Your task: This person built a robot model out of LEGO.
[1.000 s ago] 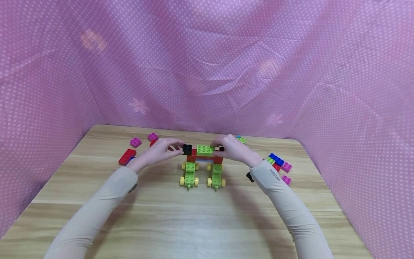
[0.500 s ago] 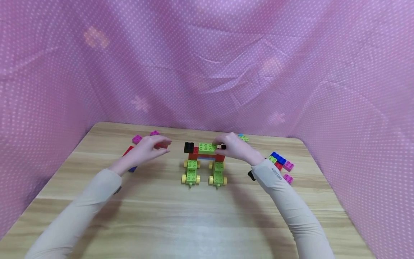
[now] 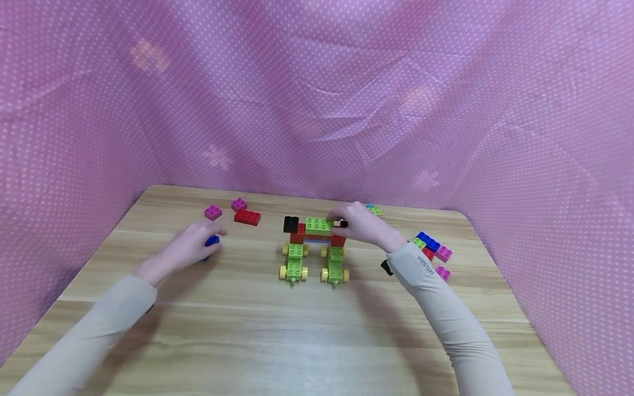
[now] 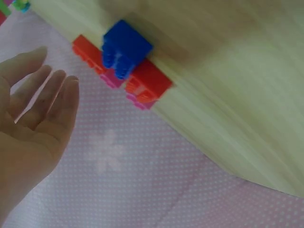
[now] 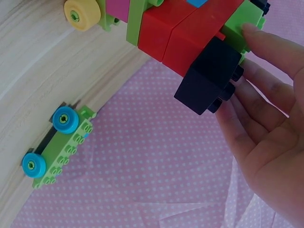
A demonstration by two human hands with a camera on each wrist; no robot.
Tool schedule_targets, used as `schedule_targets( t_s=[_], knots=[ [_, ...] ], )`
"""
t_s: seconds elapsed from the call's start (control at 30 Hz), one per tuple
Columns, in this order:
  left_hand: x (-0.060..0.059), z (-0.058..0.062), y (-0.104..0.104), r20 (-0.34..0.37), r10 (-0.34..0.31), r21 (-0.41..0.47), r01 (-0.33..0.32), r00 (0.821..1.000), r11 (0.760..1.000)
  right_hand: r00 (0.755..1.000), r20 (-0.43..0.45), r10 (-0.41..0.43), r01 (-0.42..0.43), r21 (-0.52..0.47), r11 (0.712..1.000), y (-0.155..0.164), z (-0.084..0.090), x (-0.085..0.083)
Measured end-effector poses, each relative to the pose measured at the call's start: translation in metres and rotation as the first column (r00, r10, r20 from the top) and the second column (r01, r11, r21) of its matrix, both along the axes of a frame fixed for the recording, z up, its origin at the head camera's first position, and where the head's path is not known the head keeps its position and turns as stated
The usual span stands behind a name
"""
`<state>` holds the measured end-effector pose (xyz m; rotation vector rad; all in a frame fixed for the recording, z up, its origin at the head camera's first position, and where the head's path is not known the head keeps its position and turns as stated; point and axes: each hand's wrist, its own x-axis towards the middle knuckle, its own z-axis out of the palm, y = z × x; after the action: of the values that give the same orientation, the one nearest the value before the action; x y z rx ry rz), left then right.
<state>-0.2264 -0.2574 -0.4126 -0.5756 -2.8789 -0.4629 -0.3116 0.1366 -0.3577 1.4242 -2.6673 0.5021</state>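
Note:
In the head view my left hand [image 3: 187,246] is over a blue brick [image 3: 212,240] on the left of the table. In the left wrist view its fingers are spread loosely, apart from the blue brick. A model of toy bricks stands at the table's middle on two lime green wheeled bases [image 3: 294,269] with yellow wheels. Red bricks [image 3: 338,241] bridge them, with a lime green brick [image 3: 316,224] on top and a black brick [image 3: 291,224] at the left end. My right hand [image 3: 364,224] pinches the lime green brick's right end, beside another black brick [image 5: 209,76].
Two pink bricks [image 3: 213,212] and a red brick [image 3: 247,217] lie at the back left. Blue, lime, red and pink bricks [image 3: 444,253] are grouped on the right. Behind the model is a lime wheeled base [image 5: 64,147] with blue wheels. Pink dotted cloth [image 3: 317,110] hangs around the table.
My left hand has let go of the model's left black brick and moved left to the blue brick. My right hand stays at the model's right end.

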Motion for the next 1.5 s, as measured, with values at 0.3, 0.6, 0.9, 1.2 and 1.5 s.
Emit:
schedule_targets(
  t_s=[0.3, 0.6, 0.9, 1.2, 1.5],
  knots=[
    [0.004, -0.009, -0.01, 0.054, 0.038, -0.054, -0.035, 0.998, 0.998, 1.0, 0.005, 0.016, -0.016, -0.012, 1.0, 0.001, 0.003, 0.0],
    [0.004, -0.015, -0.003, 0.128, 0.021, -0.031, -0.017, 0.992, 0.999, 1.0, 0.011, -0.005, 0.005, 0.003, 1.0, 0.001, 0.002, -0.001],
    [0.001, -0.015, 0.007, 0.059, -0.045, 0.041, 0.043, 0.997, 0.998, 1.0, -0.004, -0.001, 0.001, -0.001, 1.0, 0.003, -0.001, -0.002],
    [-0.001, -0.016, 0.01, 0.164, 0.05, -0.003, -0.05, 0.985, 0.999, 1.0, 0.021, 0.008, -0.008, -0.008, 1.0, 0.002, 0.0, 0.0],
    [0.0, -0.018, 0.01, 0.145, 0.029, 0.015, -0.031, 0.989, 0.999, 1.0, 0.005, 0.012, -0.012, -0.011, 1.0, 0.002, -0.002, 0.0]
  ],
)
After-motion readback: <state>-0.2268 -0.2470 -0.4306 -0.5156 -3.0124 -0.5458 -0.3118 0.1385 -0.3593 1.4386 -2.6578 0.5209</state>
